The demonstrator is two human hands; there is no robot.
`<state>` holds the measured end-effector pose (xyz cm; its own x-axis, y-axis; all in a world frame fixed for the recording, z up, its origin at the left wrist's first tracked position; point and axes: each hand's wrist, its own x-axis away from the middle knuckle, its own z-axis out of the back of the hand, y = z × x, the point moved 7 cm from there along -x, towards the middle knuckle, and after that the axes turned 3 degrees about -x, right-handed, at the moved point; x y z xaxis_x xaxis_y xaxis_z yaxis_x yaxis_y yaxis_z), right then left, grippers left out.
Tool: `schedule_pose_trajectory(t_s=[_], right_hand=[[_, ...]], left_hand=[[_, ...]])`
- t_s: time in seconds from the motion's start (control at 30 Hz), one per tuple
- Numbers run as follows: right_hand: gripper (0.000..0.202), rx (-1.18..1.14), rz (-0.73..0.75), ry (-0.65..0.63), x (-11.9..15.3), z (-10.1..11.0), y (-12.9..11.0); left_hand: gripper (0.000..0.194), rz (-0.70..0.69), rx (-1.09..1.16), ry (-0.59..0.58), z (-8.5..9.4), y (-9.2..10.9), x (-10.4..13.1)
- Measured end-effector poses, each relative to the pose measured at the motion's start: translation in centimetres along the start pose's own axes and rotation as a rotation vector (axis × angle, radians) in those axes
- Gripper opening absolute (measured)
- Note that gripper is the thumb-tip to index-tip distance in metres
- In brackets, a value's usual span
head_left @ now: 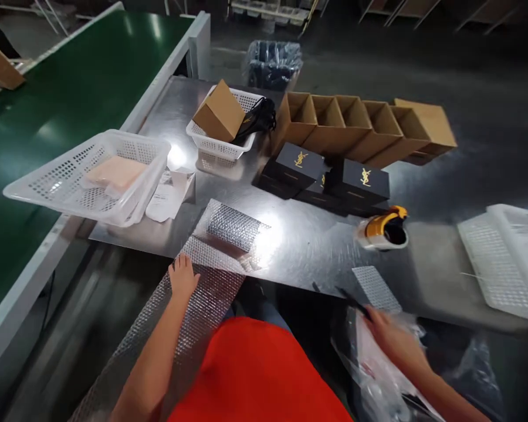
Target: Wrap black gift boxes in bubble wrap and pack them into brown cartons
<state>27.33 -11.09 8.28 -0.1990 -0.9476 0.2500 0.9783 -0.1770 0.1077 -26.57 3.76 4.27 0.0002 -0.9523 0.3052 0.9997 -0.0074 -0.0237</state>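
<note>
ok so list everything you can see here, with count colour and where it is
bubble wrap: one strip, clear, hanging off the table's near edge
metal table: one, silver, centre
conveyor belt: one, green, left
mesh baskets: two, white, left of table; one holds a brown carton and black cords
black boxes: about three, gold logo, table centre
open cartons: a row of five, brown, far side
tape dispenser: one, orange and white, right
white tray: one, far right
plastic bags: clear, bottom right
left hand: flat on the bubble wrap
right hand: on the plastic bags, blurred
</note>
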Motion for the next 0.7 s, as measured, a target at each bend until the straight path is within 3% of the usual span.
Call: schedule_pose_trajectory(t_s=[0.03,0.1,0.17,0.3,0.37,0.43,0.47,0.53,0.6,0.7], right_hand=[[0.039,-0.003,-0.071,0.018,-0.2,0.1,1.8],[0.048,-0.03,-0.142,0.016,-2.0,0.2,1.9],[0.05,-0.055,-0.184,0.047,-5.1,0.6,-1.0],[0.051,-0.086,-0.267,0.138,-11.2,2.7,-9.7],[0.056,-0.122,-0.118,0.202,-13.7,5.0,-16.1],[0.058,-0.153,0.197,0.206,-15.6,7.5,-23.9],[0.059,-0.156,0.395,0.178,-16.1,8.6,-28.0],[0.063,-0.146,0.646,0.074,-16.7,9.7,-34.4],[0.065,-0.122,0.751,-0.042,-17.3,9.5,-38.2],[0.064,-0.097,0.768,-0.112,-18.0,8.2,-39.7]], left_hand=[[0.058,-0.002,-0.01,0.026,-0.1,-0.3,0.4],[0.052,0.044,-0.021,0.084,-0.6,-1.5,1.5],[0.046,0.142,0.011,0.115,-1.3,-3.2,2.8],[0.048,0.248,0.107,0.152,-1.7,-5.1,3.9],[0.049,0.295,0.166,0.162,-1.1,-4.9,2.8],[0.046,0.39,0.268,0.108,-0.9,-4.9,0.7],[0.043,0.434,0.321,0.06,-1.0,-4.9,-0.4],[0.033,0.458,0.388,-0.039,-1.4,-5.2,-2.0],[0.026,0.434,0.42,-0.101,-1.8,-6.7,-2.0],[0.025,0.503,0.421,-0.136,-2.3,-11.5,2.3]])
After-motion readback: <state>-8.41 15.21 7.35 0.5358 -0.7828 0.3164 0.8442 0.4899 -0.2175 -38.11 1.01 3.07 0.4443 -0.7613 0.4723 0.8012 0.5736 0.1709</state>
